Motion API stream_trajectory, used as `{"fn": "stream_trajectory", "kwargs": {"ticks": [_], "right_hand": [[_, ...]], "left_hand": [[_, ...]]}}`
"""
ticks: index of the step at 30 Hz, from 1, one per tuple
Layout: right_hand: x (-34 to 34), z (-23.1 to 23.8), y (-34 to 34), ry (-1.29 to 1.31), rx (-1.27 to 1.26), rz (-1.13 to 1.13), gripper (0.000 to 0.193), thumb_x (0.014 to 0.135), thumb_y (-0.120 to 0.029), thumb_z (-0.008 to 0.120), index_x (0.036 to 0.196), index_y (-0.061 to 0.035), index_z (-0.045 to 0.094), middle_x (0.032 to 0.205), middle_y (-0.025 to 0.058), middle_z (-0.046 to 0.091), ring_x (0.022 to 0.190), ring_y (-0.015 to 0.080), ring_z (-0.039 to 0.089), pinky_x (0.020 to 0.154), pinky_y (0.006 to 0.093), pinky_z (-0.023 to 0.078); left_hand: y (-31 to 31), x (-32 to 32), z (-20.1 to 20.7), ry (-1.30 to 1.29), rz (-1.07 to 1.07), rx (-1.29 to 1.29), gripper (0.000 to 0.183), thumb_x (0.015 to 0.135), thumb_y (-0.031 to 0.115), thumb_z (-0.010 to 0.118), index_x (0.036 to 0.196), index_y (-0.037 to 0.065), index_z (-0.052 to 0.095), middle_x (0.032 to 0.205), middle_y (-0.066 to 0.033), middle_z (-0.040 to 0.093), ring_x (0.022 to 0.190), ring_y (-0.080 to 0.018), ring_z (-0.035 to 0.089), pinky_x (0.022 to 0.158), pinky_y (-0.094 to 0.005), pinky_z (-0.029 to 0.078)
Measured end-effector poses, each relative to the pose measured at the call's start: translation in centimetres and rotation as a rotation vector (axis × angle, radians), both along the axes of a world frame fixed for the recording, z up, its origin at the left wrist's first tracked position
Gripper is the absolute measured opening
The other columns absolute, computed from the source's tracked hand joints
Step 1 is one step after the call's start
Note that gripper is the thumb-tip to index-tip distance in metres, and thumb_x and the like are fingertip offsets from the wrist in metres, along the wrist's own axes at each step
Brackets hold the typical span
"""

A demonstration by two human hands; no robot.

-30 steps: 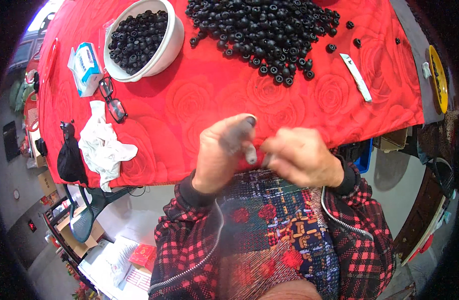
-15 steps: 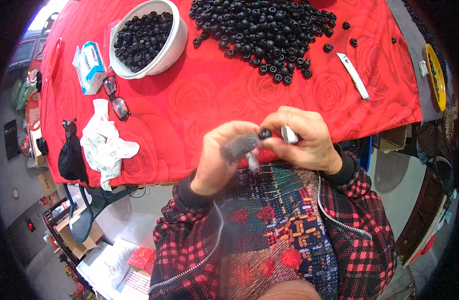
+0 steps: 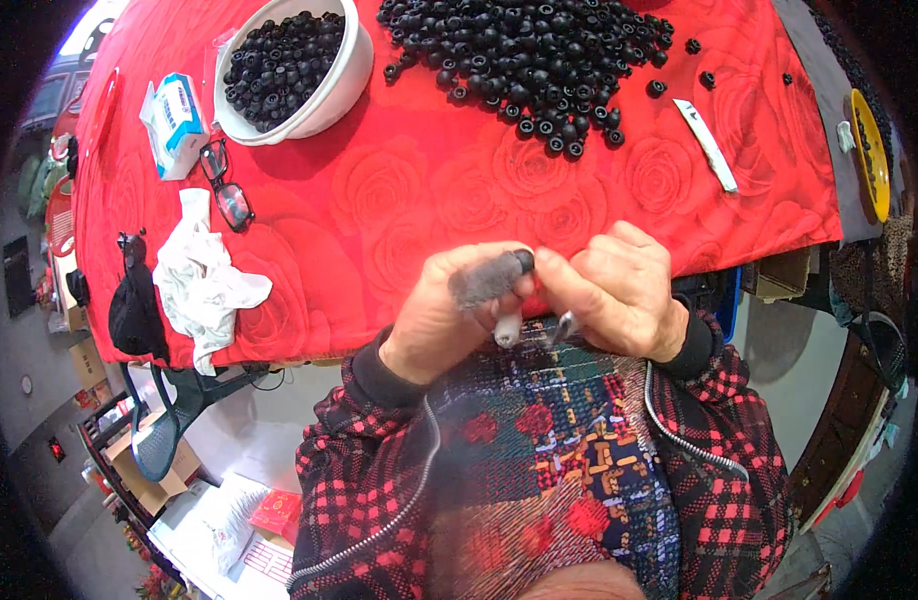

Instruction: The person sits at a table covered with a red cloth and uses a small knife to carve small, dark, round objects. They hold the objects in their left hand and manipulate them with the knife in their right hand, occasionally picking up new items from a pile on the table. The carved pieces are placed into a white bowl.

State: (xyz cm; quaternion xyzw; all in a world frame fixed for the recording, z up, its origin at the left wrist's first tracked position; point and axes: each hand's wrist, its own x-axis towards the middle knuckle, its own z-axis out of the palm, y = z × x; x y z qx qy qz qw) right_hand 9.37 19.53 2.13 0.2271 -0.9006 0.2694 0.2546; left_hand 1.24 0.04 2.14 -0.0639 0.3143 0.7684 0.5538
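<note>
Left hand pinches black bead, right hand curled round tool; cloth edge near, room ahead.

We observe one small, rounded black piece, partly hidden, pinched in the left hand; we record a slim, silvery tool gripped in the right hand, its blurred end projecting beneath

Two hands are counted: one left hand, one right hand. On one red tablecloth, one white bowl, one pair of glasses, one tissue packet, one white cloth and one white strip are laid. Four loose black beads are seen beside one heap. One yellow plate is counted.
</note>
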Motion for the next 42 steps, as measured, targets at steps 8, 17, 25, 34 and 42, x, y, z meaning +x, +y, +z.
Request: {"fn": "stream_trajectory", "kwargs": {"ticks": [8, 17, 25, 34, 42], "right_hand": [[-0.2, 1.3, -0.1, -0.496, -0.666, -0.05, 0.023, 0.086, -0.012, 0.056, 0.105, 0.0, 0.054, 0.088, 0.0185, 0.058, 0.077, 0.0348, 0.062, 0.067, 0.0397, 0.048], [-1.4, 0.4, 0.1, -0.576, -0.622, 0.021, 0.017, 0.091, -0.011, 0.05, 0.1, 0.0022, 0.055, 0.085, 0.0143, 0.056, 0.078, 0.0281, 0.058, 0.068, 0.035, 0.045], [-1.7, 0.2, 0.3, -0.577, -0.604, 0.034, 0.015, 0.09, -0.01, 0.052, 0.098, 0.0008, 0.056, 0.084, 0.0165, 0.059, 0.078, 0.034, 0.061, 0.066, 0.0392, 0.047], [-1.8, -0.2, 0.7, -0.62, -0.652, 0.105, 0.018, 0.092, -0.013, 0.049, 0.1, 0.0029, 0.056, 0.084, 0.0133, 0.056, 0.078, 0.0259, 0.059, 0.069, 0.0328, 0.045], [-1.8, -0.6, 0.7, -0.59, -0.649, 0.116, 0.019, 0.092, -0.013, 0.05, 0.1, 0.0032, 0.056, 0.083, 0.0132, 0.057, 0.077, 0.0258, 0.058, 0.068, 0.0332, 0.045]], "left_hand": [[0.1, 0.1, -0.5, 0.263, 0.025, -0.061, 0.024, 0.093, 0.014, 0.052, 0.11, -0.001, 0.06, 0.09, -0.0083, 0.065, 0.073, -0.0133, 0.062, 0.055, -0.0254, 0.052], [-0.1, -0.1, -1.0, 0.297, 0.013, -0.003, 0.027, 0.092, 0.014, 0.056, 0.113, -0.002, 0.059, 0.093, -0.0094, 0.065, 0.078, -0.0137, 0.063, 0.061, -0.0252, 0.051], [0.0, 0.0, -1.2, 0.232, 0.05, -0.016, 0.027, 0.091, 0.012, 0.057, 0.115, -0.001, 0.059, 0.096, -0.0104, 0.066, 0.08, -0.0146, 0.064, 0.067, -0.0253, 0.051], [0.1, -0.2, -1.2, 0.259, 0.028, -0.02, 0.027, 0.09, 0.01, 0.057, 0.115, -0.001, 0.059, 0.094, -0.01, 0.065, 0.078, -0.0144, 0.062, 0.06, -0.0259, 0.051], [0.0, -0.4, -1.6, 0.236, 0.008, 0.012, 0.027, 0.091, 0.012, 0.056, 0.115, -0.001, 0.059, 0.093, -0.0113, 0.065, 0.075, -0.0154, 0.062, 0.055, -0.0275, 0.052]]}}
